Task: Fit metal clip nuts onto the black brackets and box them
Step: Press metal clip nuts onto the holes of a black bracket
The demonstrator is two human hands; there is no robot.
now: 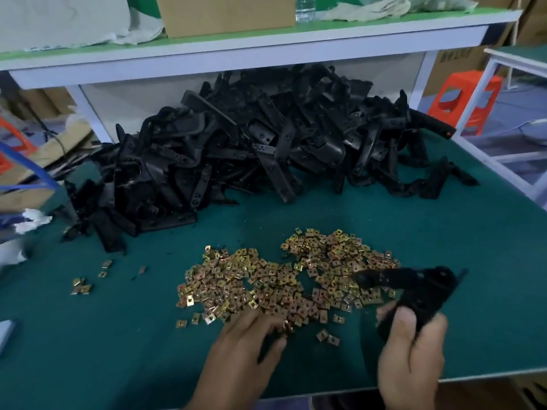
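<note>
A big heap of black brackets (pixel 251 149) covers the back of the green table (pixel 118 335). In front of it lies a wide spread of brass-coloured metal clip nuts (pixel 266 282). My right hand (pixel 411 350) grips one black bracket (pixel 414 288), held above the right side of the nut spread. My left hand (pixel 245 347) is at the near edge of the nuts, its fingers curled down onto them; it looks to pinch a clip nut (pixel 286 326), though blur hides the grip.
A few stray nuts (pixel 83 287) lie at the left. A white shelf (pixel 236 51) with a cardboard box (pixel 228 13) hangs over the heap. An orange stool (pixel 467 99) stands beyond the table's right edge. The table's near edge runs just under my wrists.
</note>
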